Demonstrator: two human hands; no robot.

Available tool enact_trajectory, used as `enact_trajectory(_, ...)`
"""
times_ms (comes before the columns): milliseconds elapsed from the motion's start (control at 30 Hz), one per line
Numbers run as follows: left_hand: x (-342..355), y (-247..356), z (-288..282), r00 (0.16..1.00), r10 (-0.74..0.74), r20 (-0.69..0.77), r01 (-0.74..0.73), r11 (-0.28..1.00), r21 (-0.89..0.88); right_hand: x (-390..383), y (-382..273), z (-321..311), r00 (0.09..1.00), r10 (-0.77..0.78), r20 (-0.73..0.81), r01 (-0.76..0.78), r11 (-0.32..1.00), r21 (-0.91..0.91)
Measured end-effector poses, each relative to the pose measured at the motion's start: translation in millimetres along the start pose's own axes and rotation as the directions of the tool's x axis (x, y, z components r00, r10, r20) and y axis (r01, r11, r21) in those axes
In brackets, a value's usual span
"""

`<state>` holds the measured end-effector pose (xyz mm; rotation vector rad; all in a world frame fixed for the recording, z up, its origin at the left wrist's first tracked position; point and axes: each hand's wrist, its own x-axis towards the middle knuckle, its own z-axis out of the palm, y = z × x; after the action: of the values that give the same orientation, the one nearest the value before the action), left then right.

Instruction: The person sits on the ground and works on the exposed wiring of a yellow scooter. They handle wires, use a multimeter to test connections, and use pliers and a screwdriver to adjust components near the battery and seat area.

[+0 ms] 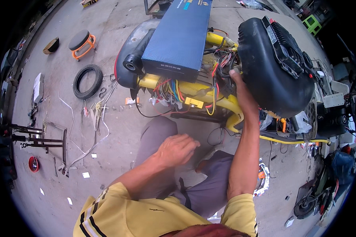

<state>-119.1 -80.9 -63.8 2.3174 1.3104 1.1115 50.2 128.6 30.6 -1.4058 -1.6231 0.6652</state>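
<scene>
My right arm reaches up to the yellow frame (225, 103) of a small vehicle. The thumb of my right hand (236, 77) shows beside a bundle of loose wires (225, 61), against the left edge of a rounded black seat (261, 75); its fingers are hidden. Over my knees, my left hand (180, 148) is curled closed, back upward, apart from the vehicle; whatever is in it, if anything, cannot be seen. Across the frame lies a long dark blue box (174, 43). Coloured wires (172, 89) and a yellow connector (194, 103) hang below it. A black finned controller (283, 47) rests on the seat.
To the left on the concrete floor lie a tyre (87, 81), pale straps (98, 118) and a metal stand (53, 138). Farther off stands a round stool with an orange frame (82, 44). At right are piled parts (300, 122) and a parked scooter (324, 189).
</scene>
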Motion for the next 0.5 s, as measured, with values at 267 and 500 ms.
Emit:
enact_trajectory(267,-4,-3,-3,0.999,-0.031,-0.026,0.03,0.999,-0.031,13,20,8,0.995,-0.045,0.092,0.011,0.942,0.335)
enact_trajectory(500,-7,-8,-6,0.998,-0.039,-0.04,0.034,0.993,-0.111,14,3,11,0.993,0.104,0.048,-0.115,0.89,0.441)
